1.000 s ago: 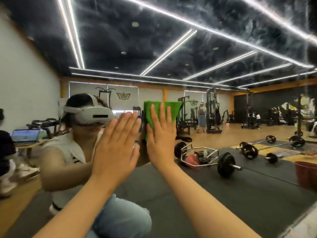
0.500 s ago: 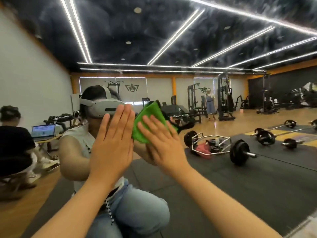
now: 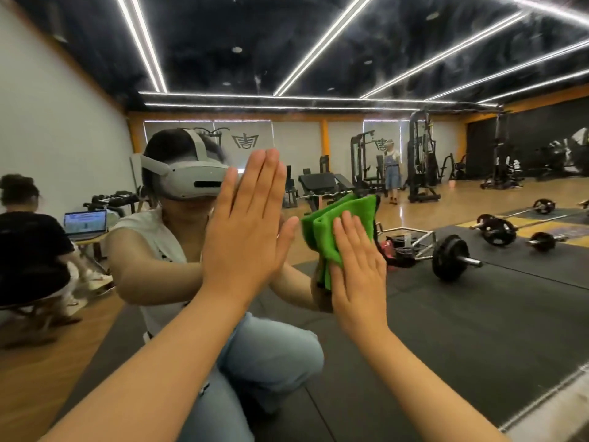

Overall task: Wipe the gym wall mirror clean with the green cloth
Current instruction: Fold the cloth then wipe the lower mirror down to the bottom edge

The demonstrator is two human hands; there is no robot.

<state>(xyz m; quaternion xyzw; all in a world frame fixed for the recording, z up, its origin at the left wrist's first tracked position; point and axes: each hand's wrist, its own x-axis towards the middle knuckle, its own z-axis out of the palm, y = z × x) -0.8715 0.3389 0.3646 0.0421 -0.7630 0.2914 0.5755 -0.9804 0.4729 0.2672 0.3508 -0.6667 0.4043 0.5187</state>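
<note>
With straight, close-set fingers my right hand (image 3: 357, 266) presses the bunched green cloth (image 3: 338, 223) to the mirror (image 3: 462, 314), well above its bottom edge, while my left hand (image 3: 245, 231) lies flat on the glass, fingers together, so I fear that bare palm will smear fresh prints.

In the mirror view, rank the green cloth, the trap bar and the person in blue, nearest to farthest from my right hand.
1. Green cloth: pressed flat under the right hand.
2. Trap bar: reflected on the black mat, right side.
3. Person in blue: reflected far back, beside the machines.
</note>
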